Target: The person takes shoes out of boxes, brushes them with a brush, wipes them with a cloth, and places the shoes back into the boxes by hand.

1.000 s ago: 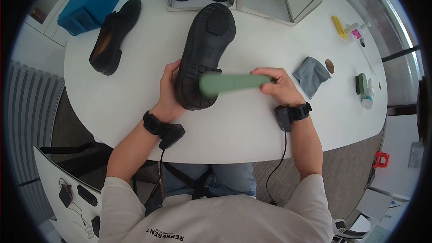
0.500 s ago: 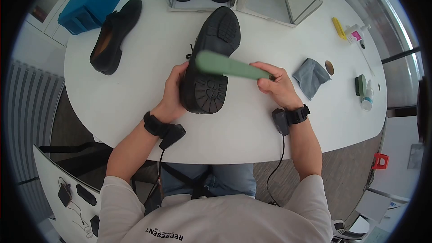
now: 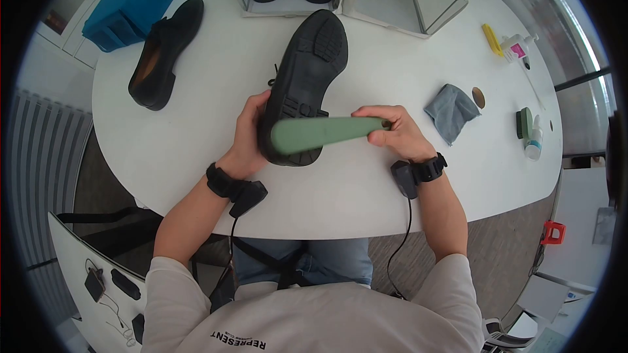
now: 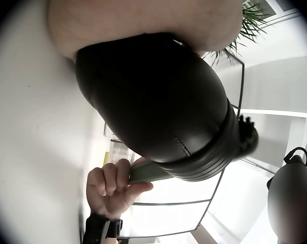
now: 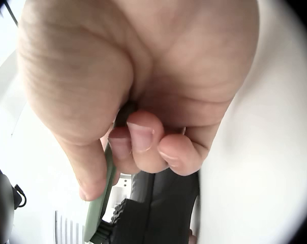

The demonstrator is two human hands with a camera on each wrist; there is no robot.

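Note:
A black lace-up shoe (image 3: 307, 65) is held with its sole facing up by my left hand (image 3: 245, 137), which grips it around the heel. My right hand (image 3: 402, 134) pinches the end of a green-handled brush (image 3: 320, 133), whose head lies over the heel part of the sole. In the left wrist view the shoe's black heel (image 4: 158, 101) fills the middle, and dark bristles (image 4: 248, 136) show past its edge. The right wrist view has the right hand's fingers (image 5: 143, 140) curled round the green handle (image 5: 98, 211). A second black shoe (image 3: 163, 55) rests on the table at the left.
Behind stand a clear box (image 3: 294, 12) with black shoes and another transparent box (image 3: 392, 0). A blue case (image 3: 137, 10) is at the back left. On the right lie a grey cloth (image 3: 452, 113), a second green brush (image 3: 524, 123), bottles (image 3: 534, 140) and a yellow item (image 3: 492, 39).
Against half a second ago, the brush head has moved from the middle of the sole toward the heel. The shoe tilted between the earlier frames; both hands have kept their holds.

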